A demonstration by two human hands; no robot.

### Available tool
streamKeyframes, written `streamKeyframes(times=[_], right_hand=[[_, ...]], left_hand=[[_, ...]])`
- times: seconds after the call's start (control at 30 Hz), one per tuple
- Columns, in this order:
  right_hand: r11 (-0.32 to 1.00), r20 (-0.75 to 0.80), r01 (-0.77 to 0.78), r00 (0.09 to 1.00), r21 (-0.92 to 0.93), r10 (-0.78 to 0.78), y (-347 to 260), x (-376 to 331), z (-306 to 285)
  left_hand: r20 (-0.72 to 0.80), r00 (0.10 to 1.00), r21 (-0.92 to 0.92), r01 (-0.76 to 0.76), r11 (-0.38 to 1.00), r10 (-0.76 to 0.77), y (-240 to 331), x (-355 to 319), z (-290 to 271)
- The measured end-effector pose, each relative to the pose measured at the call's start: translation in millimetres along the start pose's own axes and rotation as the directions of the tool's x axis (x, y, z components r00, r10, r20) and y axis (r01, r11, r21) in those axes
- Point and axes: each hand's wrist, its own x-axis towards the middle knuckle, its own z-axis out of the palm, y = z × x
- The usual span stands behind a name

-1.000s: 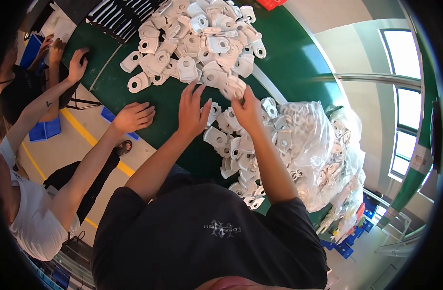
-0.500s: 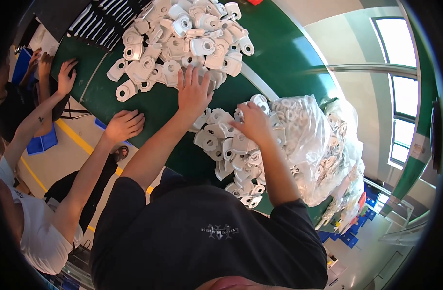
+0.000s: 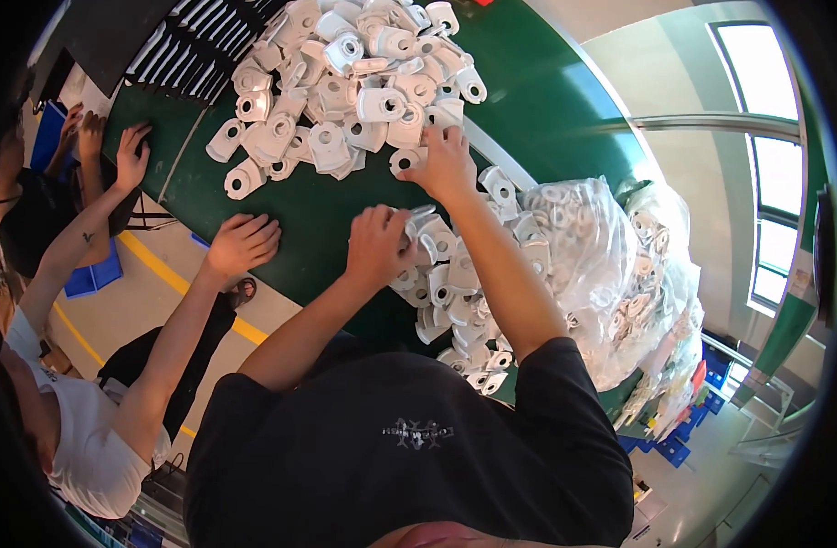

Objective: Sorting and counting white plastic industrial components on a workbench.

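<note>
Two heaps of white plastic parts, each a flat rounded piece with a round hole, lie on a green table [image 3: 519, 73]. At the right edge of the far heap [image 3: 327, 96], my right hand [image 3: 447, 166] is curled, its thumb and fingers closed around a white plastic part [image 3: 405, 162]. My left hand [image 3: 377, 247] is at the left edge of the near heap [image 3: 450, 274]. Its fingers are bent around a white plastic part [image 3: 422, 213], mostly hidden by the hand. My right forearm passes over the near heap and covers some of it.
Clear plastic bags [image 3: 578, 265] full of similar parts stand to the right of the near heap. A black rack [image 3: 194, 46] with white strips is at the far left. On the left, a co-worker's hand [image 3: 243, 245] rests at the table edge, another hand [image 3: 132, 157] beyond it.
My left hand has come back from the far heap to the near heap's left edge. My right hand has moved from the near heap up to the far heap's edge, crossing over.
</note>
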Motion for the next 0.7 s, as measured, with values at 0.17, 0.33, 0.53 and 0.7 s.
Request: streamKeyframes(times=[0.17, 0.33, 0.53, 0.7], right_hand=[[0.992, -0.23, -0.055, 0.97, 0.116, 0.081, 6.9, -4.2, 8.6], [0.984, -0.278, -0.031, 0.957, 0.178, 0.08, 3.5, -1.8, 10.8], [0.947, -0.245, -0.129, 0.948, 0.295, 0.205, -3.1, 20.3, 23.2], [0.753, -0.18, -0.134, 0.93, 0.645, 0.321, 31.1, 16.1, 17.8]], left_hand=[[0.082, 0.995, -0.046, 0.06, 0.997, -0.056, 13.5, -16.0, 9.2], [0.094, 0.995, -0.036, -0.016, 0.999, 0.019, 17.0, -20.5, 8.5], [-0.048, 0.993, 0.04, -0.108, 0.993, 0.109, 14.1, 5.9, -5.3], [-0.27, 0.962, 0.19, 0.008, 0.982, 0.044, -16.8, 70.4, -25.6]])
